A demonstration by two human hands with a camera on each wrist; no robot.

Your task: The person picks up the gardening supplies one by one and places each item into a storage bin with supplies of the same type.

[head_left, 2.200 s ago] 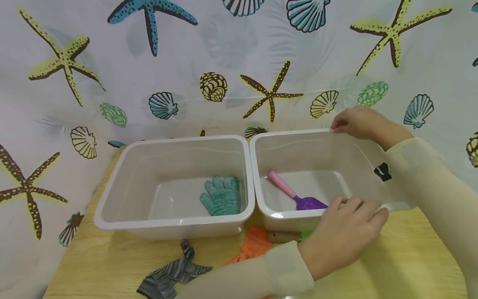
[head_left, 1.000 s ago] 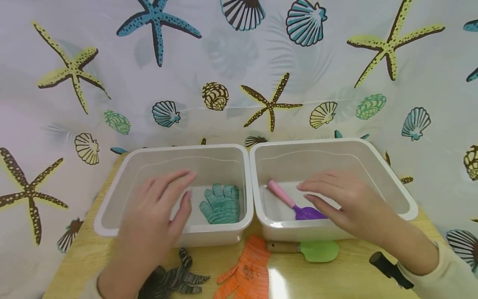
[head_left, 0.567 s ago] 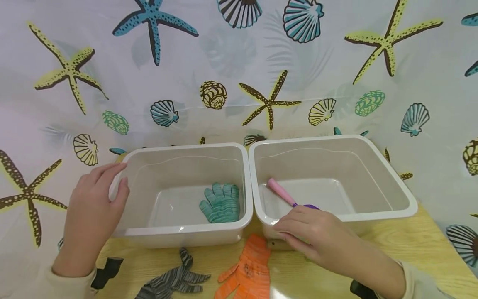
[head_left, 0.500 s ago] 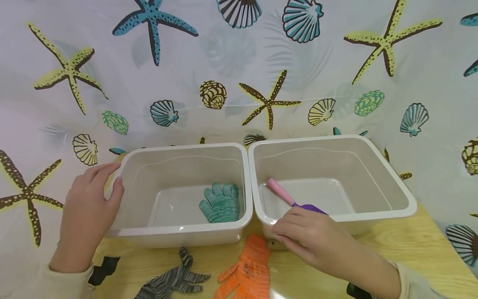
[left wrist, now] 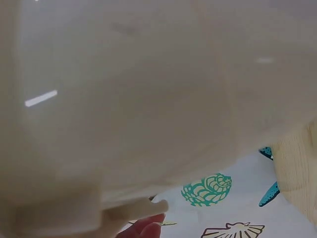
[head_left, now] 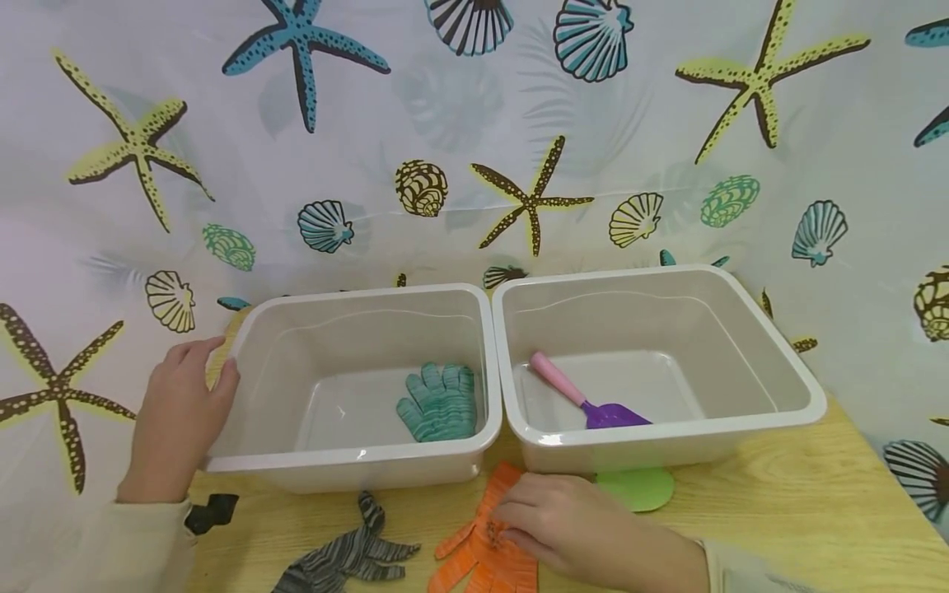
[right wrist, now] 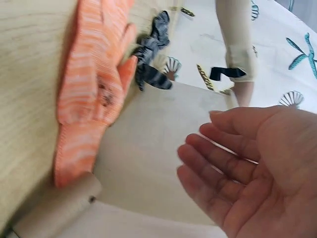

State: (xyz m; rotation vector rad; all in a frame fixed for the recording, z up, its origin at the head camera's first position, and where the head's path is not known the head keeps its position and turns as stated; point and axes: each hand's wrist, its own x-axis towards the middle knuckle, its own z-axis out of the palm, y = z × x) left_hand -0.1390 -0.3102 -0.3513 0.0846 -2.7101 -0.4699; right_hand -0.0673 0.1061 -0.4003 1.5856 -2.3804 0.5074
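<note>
My left hand [head_left: 176,412], fingers loosely bent, is beside the outer left side of the left white tub [head_left: 356,455]; whether it touches the rim cannot be told. That tub holds a teal knit glove [head_left: 441,403]. Above an orange knit glove [head_left: 474,560] on the table hovers my right hand [head_left: 571,523]. In the right wrist view its fingers [right wrist: 218,158] are relaxed, apart from the glove and holding nothing. A purple scoop with a pink handle [head_left: 611,416] lies in the right white tub [head_left: 667,432].
A grey striped glove [head_left: 337,556] lies on the wooden table [head_left: 786,494] in front of the left tub. A green-bladed tool [head_left: 641,490] with a wooden handle [right wrist: 62,206] is by the right tub's front. Behind hangs a seashell-print cloth [head_left: 460,107].
My right hand has come off the right tub, down and left to above the orange glove. My left hand went to the left tub's outer side, then slightly lower. The right tub has straightened.
</note>
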